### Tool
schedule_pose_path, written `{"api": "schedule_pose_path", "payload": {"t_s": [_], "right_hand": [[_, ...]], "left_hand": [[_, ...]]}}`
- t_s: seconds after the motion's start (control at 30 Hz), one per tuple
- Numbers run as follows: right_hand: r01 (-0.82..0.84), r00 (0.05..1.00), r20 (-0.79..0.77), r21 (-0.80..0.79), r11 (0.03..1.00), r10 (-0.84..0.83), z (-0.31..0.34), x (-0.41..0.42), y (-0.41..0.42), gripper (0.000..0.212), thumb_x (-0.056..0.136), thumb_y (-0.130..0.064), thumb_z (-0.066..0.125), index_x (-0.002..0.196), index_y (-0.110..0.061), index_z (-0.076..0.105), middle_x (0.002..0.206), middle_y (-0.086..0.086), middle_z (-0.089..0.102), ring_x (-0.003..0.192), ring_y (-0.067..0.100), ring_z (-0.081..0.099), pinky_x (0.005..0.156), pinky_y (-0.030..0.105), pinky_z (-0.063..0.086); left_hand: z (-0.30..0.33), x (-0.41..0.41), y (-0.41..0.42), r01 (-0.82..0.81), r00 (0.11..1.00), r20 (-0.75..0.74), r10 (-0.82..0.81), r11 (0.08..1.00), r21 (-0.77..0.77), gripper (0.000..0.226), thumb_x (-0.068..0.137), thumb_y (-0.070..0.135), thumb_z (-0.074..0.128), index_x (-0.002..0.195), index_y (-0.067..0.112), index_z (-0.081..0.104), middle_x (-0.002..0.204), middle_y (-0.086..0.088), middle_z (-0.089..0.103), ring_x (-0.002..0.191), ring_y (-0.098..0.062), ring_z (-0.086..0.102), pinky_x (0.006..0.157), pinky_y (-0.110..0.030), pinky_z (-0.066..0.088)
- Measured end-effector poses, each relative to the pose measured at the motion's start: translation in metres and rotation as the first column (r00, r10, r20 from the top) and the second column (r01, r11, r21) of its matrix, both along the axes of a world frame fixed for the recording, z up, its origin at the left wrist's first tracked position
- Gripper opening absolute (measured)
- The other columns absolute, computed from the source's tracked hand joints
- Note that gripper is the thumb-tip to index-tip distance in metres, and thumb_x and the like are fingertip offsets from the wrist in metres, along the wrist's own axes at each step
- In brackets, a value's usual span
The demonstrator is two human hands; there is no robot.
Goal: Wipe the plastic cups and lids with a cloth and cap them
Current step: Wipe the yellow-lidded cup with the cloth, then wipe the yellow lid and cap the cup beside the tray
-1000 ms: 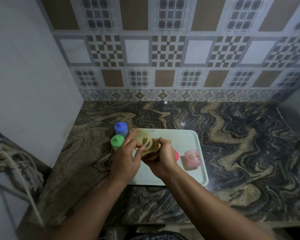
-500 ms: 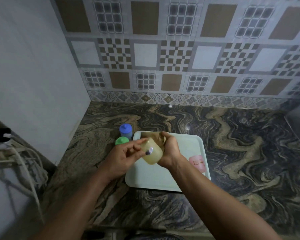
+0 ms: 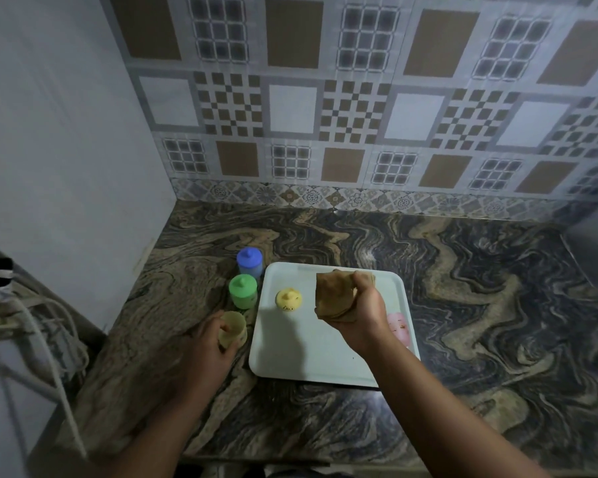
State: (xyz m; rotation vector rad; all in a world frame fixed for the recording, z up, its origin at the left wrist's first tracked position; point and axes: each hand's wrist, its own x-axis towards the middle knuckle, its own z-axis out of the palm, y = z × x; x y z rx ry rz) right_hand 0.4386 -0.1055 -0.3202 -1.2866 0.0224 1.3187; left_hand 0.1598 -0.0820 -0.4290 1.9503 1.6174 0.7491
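Cups and lids are what we are working through, and in our head view the yellow cup (image 3: 233, 329) has just left the cloth. Half a second ago we held it over the white tray (image 3: 325, 360) against the cloth; now our left hand (image 3: 212, 350) curls round it at the marble counter (image 3: 463, 305), left of the tray and in front of the capped green cup (image 3: 243, 290) and blue cup (image 3: 249, 261). Whether it already stands there we cannot tell. Our right hand (image 3: 361, 313) grips the bunched brown cloth (image 3: 335, 294) above the tray. We judge this cup wiped and its lid next. It is pale, translucent, open-mouthed. The yellow lid (image 3: 288, 299) lies on the tray; a pink cup (image 3: 398, 327) lies partly hidden behind our right wrist.
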Motion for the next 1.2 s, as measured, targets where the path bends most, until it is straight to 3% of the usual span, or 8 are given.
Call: {"api": "schedule_pose_path", "payload": {"t_s": [0.2,0.4,0.57,0.67,0.77,0.87,1.03,1.2], "right_hand": [[0.006,1.000,0.001,0.020,1.000,-0.006,0.003,0.015,-0.006,0.030,0.109,-0.037,0.049,0.107,-0.022,0.075,0.106,0.011,0.076,0.093,0.033,0.069,0.074,0.041,0.055],[0.036,0.999,0.040,0.029,0.999,-0.038,0.006,0.016,-0.008,0.034,0.108,-0.040,0.049,0.121,-0.018,0.072,0.126,0.018,0.075,0.108,0.039,0.071,0.093,0.053,0.052],[0.046,0.997,0.065,-0.002,0.999,-0.046,0.009,0.015,-0.004,0.039,0.107,-0.044,0.048,0.126,-0.021,0.073,0.128,0.016,0.074,0.119,0.038,0.068,0.098,0.053,0.049],[0.060,0.996,0.059,0.016,0.998,-0.060,0.013,0.018,-0.005,0.040,0.108,-0.043,0.048,0.128,-0.019,0.073,0.129,0.015,0.075,0.112,0.036,0.068,0.097,0.052,0.048],[0.095,0.993,0.068,0.062,0.994,-0.099,0.013,0.027,-0.010,0.038,0.110,-0.037,0.047,0.126,-0.015,0.074,0.115,0.014,0.078,0.102,0.033,0.070,0.089,0.049,0.050],[0.129,0.988,0.075,0.087,0.988,-0.136,0.013,0.039,-0.020,0.036,0.111,-0.034,0.044,0.117,-0.017,0.075,0.103,0.011,0.080,0.093,0.029,0.072,0.080,0.043,0.052],[0.207,0.976,0.047,0.087,0.974,-0.212,0.014,0.054,-0.041,0.036,0.109,-0.033,0.048,0.126,-0.016,0.075,0.127,0.016,0.075,0.114,0.031,0.068,0.082,0.042,0.053],[0.253,0.963,0.083,0.065,0.965,-0.258,0.009,0.067,-0.059,0.038,0.109,-0.036,0.049,0.129,-0.015,0.074,0.132,0.017,0.074,0.126,0.036,0.067,0.106,0.063,0.046]], "left_hand": [[-0.002,0.011,0.017,-0.039,0.996,-0.086,0.038,0.999,-0.006,0.029,0.083,0.031,0.077,0.103,0.028,0.056,0.139,0.005,0.059,0.110,-0.027,0.064,0.075,-0.040,0.055],[-0.001,0.019,0.038,-0.028,0.995,-0.091,0.027,0.999,-0.015,0.054,0.084,0.036,0.076,0.132,0.024,0.053,0.127,-0.001,0.065,0.104,-0.029,0.067,0.072,-0.038,0.054],[-0.002,0.023,0.051,0.011,0.993,-0.119,-0.015,0.999,-0.033,0.051,0.084,0.033,0.076,0.128,0.020,0.055,0.138,-0.004,0.058,0.115,-0.033,0.062,0.080,-0.043,0.055],[0.003,0.029,0.045,0.034,0.976,-0.218,-0.004,0.990,0.135,0.048,0.076,0.032,0.080,0.117,0.017,0.062,0.150,-0.011,0.045,0.125,-0.038,0.050,0.089,-0.047,0.051],[0.016,0.053,0.044,0.235,0.934,-0.335,-0.122,0.916,0.324,0.047,0.077,0.040,0.074,0.117,0.019,0.063,0.140,-0.011,0.050,0.119,-0.038,0.050,0.093,-0.048,0.045],[0.020,0.089,0.059,0.371,0.893,-0.319,-0.316,0.920,0.127,0.048,0.084,0.037,0.068,0.127,0.019,0.058,0.140,-0.003,0.049,0.120,-0.032,0.054,0.091,-0.043,0.051],[0.006,0.127,0.091,0.328,0.775,-0.489,-0.401,0.916,-0.232,0.080,0.085,0.046,0.066,0.152,0.019,0.032,0.146,-0.008,0.044,0.128,-0.035,0.047,0.105,-0.044,0.042],[-0.003,0.140,0.104,0.330,0.706,-0.582,-0.403,0.915,-0.232,0.081,0.084,0.052,0.067,0.150,0.020,0.032,0.139,-0.009,0.050,0.124,-0.034,0.050,0.105,-0.041,0.042]]}}
